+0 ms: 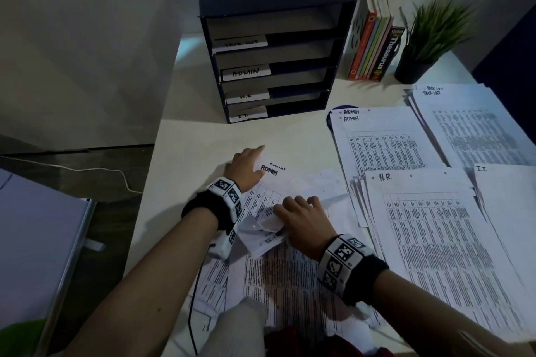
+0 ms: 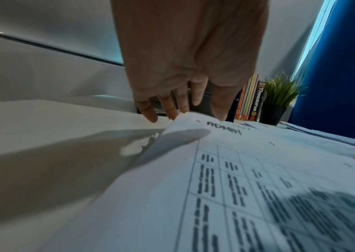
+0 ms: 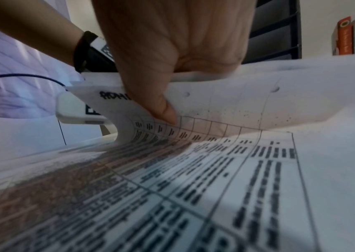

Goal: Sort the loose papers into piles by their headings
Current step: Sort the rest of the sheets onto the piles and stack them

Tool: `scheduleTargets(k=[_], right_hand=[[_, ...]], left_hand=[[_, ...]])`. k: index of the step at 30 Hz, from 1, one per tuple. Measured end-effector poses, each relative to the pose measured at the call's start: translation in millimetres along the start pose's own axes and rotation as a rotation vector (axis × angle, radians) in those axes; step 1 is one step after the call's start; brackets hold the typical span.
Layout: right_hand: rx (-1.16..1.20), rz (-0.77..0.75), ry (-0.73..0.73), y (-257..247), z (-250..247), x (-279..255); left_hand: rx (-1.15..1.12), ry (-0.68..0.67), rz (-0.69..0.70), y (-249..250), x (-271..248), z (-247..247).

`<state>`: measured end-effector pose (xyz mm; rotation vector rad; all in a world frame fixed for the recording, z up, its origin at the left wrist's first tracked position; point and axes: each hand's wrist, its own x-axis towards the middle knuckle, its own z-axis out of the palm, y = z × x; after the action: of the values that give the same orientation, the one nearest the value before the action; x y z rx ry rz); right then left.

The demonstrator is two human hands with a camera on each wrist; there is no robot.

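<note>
Left hand [image 1: 246,168]: your fingers lie straight, pressing the ADMIN sheets' [image 1: 278,180] top-left corner.
Right hand [image 1: 304,220]: your thumb and fingers pinch a curled ADMIN page [image 3: 237,102], lifted above the loose papers [image 1: 290,278].

An office: a pale worktop [image 1: 203,136] carries a dark filing tray unit [image 1: 272,66] whose slots are hand-labelled ADMIN, H.R. and I.T. Beside it stand a row of books [image 1: 374,49], among them a Thesaurus, and a small potted plant [image 1: 429,38]. Printed tables headed ADMIN [image 1: 383,142] and H.R. [image 1: 435,226] lie in stacks on the worktop.
</note>
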<state>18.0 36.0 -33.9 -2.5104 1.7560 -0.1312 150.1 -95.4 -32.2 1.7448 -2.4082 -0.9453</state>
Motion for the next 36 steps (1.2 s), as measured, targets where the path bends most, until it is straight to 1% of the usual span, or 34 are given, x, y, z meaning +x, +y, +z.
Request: scheduleTargets(k=[3,5,7,10,13,16,20,24,27,29,31,33,34,36], right_hand=[[0.046,0.013,0.027,0.0,2.0,-1.8],[0.073,0.04,-0.007,-0.3,3.3,-2.8],[0.129,0.068,-0.065,-0.3,0.7,1.0],[0.199,0.128,-0.175,5.9,-3.7,13.4],[0.3,0.235,-0.122,12.6,-5.5,25.4],[0.279,0.235,-0.176,17.3,-6.6,32.5],[0.256,0.211,-0.2,19.6,-7.8,36.8],[0.308,0.213,-0.155,20.7,-9.1,38.1],[0.325,0.205,-0.102,22.2,-11.0,37.2],[0.334,0.199,-0.08,23.3,-9.9,35.4],[0.341,0.196,-0.06,25.0,-7.9,33.6],[0.316,0.173,0.011,24.3,-4.6,29.8],[0.261,0.136,0.094,23.0,-1.6,26.6],[0.179,0.074,0.24,19.7,6.2,20.0]], left_hand=[[0.068,0.013,0.05,-3.5,3.8,-0.7],[0.121,0.02,0.072,-5.8,2.3,0.2],[0.138,0.008,0.063,-4.9,-0.1,1.0],[0.018,0.03,0.017,-1.6,1.4,-0.5],[-0.148,0.073,0.02,2.7,3.2,-8.2],[-0.334,0.049,0.016,8.0,-2.8,-17.6],[-0.436,0.052,-0.008,7.0,-5.0,-22.1],[-0.578,-0.053,-0.104,9.8,-7.6,-29.6],[-0.707,-0.109,-0.208,13.7,-7.6,-35.4],[-0.73,-0.131,-0.271,14.3,-6.9,-37.4],[-0.721,-0.15,-0.286,13.5,-6.4,-37.4],[-0.713,-0.109,-0.253,11.1,-4.6,-35.7],[-0.695,-0.058,-0.228,10.5,-4.2,-34.5],[-0.586,0.114,-0.167,9.9,-4.6,-31.4]])
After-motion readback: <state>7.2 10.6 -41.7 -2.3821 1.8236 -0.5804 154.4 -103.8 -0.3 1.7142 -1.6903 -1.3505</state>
